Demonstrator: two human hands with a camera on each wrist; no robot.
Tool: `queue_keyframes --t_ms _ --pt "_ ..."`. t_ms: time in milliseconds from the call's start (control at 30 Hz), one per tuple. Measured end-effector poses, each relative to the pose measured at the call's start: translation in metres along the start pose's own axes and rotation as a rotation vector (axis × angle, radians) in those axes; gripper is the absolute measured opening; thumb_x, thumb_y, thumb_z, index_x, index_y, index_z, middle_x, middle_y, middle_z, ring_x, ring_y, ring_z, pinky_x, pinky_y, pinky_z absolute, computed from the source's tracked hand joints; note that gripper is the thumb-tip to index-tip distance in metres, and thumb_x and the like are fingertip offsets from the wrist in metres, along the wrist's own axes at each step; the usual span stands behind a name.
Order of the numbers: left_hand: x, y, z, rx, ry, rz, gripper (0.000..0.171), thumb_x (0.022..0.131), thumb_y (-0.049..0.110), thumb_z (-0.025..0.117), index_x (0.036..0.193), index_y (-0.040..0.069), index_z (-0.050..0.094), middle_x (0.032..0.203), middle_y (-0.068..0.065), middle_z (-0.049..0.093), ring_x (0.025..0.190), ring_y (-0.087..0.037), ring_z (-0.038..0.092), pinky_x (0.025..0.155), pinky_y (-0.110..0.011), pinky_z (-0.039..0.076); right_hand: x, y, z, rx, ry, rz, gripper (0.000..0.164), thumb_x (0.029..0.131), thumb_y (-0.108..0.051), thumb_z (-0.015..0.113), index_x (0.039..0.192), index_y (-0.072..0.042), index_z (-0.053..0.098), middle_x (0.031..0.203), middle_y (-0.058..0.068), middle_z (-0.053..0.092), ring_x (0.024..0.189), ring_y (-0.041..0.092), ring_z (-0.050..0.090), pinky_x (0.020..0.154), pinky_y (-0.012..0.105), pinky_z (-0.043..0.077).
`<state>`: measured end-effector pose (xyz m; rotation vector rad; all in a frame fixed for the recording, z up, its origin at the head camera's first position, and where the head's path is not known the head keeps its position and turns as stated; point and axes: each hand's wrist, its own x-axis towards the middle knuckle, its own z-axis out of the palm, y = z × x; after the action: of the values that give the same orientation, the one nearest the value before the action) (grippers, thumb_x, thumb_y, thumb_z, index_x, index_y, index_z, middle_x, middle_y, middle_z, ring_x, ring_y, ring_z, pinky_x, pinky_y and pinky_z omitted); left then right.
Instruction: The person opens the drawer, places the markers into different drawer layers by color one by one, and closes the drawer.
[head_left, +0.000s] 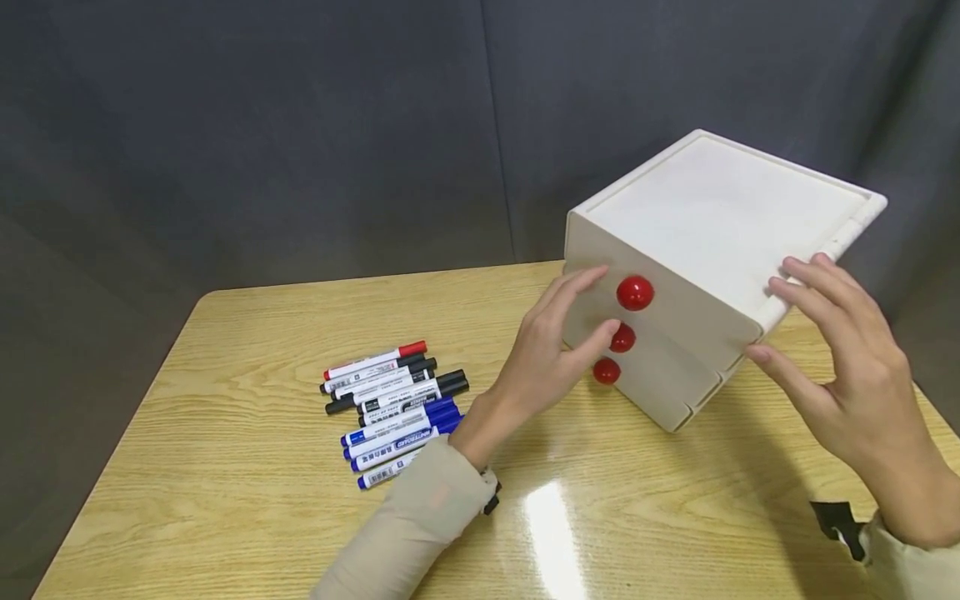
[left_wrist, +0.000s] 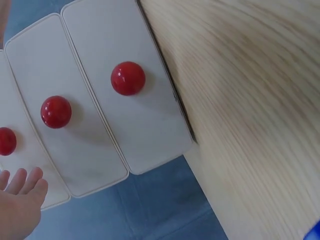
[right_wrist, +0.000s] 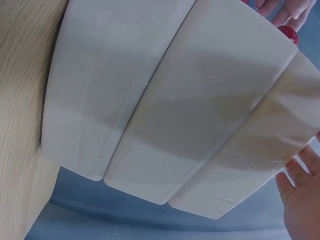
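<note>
A white three-drawer box with round red knobs stands on the table, turned at an angle. My left hand is spread in front of the drawer fronts, beside the top red knob; its thumb overlaps the middle red knob in the head view. All three knobs show in the left wrist view, the bottom red knob nearest the table. Over at the box's right top edge is my right hand, fingers loosely spread and fingertips at that edge. In the right wrist view, the box's side fills most of the picture.
Several whiteboard markers with red, black and blue caps lie in a row left of my left forearm, which covers some ends. A dark grey curtain hangs behind the wooden table.
</note>
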<state>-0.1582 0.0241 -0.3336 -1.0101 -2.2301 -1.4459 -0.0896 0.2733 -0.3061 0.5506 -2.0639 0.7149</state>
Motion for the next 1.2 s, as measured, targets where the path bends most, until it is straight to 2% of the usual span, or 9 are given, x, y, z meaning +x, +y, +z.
queue_keyframes --t_ms 267,467,800,1200 --pt "0.003 0.002 0.012 -0.080 0.035 -0.022 0.050 0.093 0.008 0.066 0.140 0.002 0.049 0.138 -0.013 0.057 0.124 -0.023 0.057 0.111 -0.025 0.043 0.000 -0.001 -0.002 -0.007 -0.005 0.003 0.073 0.094 -0.059 0.054 0.116 0.010 0.064 0.128 0.029 0.060 0.141 0.021 0.045 0.122 0.030 0.030" --pt "0.006 0.006 0.016 -0.099 0.059 -0.021 0.047 0.093 0.007 0.067 0.138 0.002 0.052 0.136 -0.013 0.058 0.120 -0.022 0.059 0.109 -0.025 0.046 0.000 0.000 -0.001 -0.005 -0.002 0.004 0.073 0.094 -0.059 0.055 0.116 0.010 0.064 0.128 0.029 0.061 0.141 0.022 0.045 0.122 0.030 0.030" --pt "0.009 0.008 0.022 -0.097 0.094 -0.022 0.043 0.091 0.008 0.070 0.133 0.003 0.058 0.126 -0.013 0.061 0.112 -0.021 0.062 0.100 -0.025 0.051 -0.001 0.001 0.000 -0.008 -0.005 0.011 0.074 0.094 -0.059 0.055 0.117 0.011 0.064 0.129 0.029 0.060 0.141 0.021 0.044 0.122 0.030 0.029" --pt "0.014 0.010 0.030 -0.078 0.167 -0.020 0.039 0.087 0.006 0.075 0.123 0.002 0.062 0.118 -0.013 0.063 0.103 -0.022 0.063 0.093 -0.024 0.055 0.000 -0.002 0.000 -0.007 0.002 0.016 0.074 0.094 -0.058 0.055 0.115 0.012 0.064 0.128 0.031 0.060 0.141 0.022 0.045 0.122 0.031 0.029"
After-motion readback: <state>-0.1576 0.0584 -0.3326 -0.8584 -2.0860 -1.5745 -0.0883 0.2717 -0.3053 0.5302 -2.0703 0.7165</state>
